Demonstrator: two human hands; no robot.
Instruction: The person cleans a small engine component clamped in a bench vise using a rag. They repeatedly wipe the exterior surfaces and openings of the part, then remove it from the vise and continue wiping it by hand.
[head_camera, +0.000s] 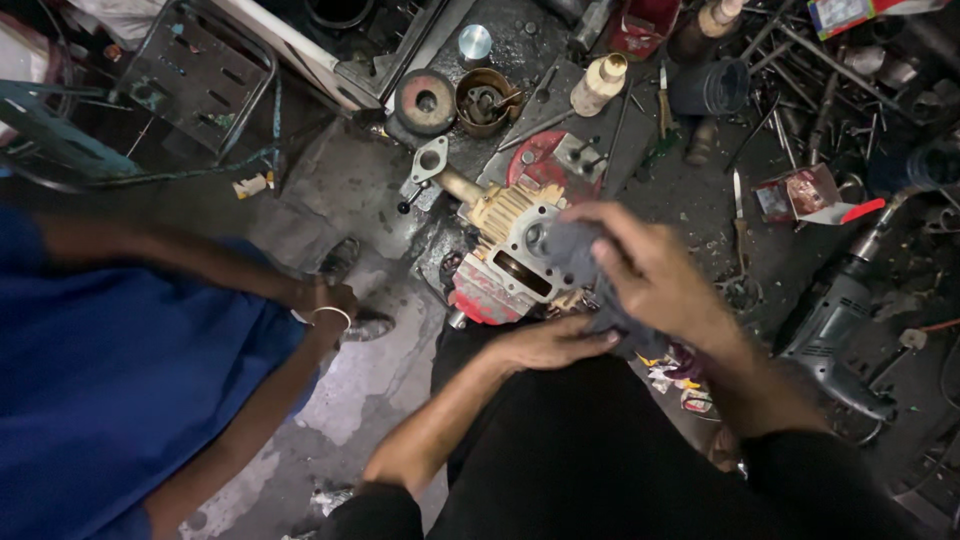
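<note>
I see the engine cylinder head (510, 250), cream and red with cooling fins, lying on the grimy workshop floor (360, 380) just ahead of my knees. A dark grey rag (580, 262) is pressed against its near right side. My right hand (655, 270) has its fingers (600, 232) clamped on that rag. My left hand (550, 345) lies flat below the head, fingers together, tips touching the rag's lower end. To the right lies an electric drill (835, 325); behind, a round tin (487, 100) of parts and a grinding disc (425, 101). On the left, another person's hand (325, 300) in a blue sleeve rests near the floor.
</note>
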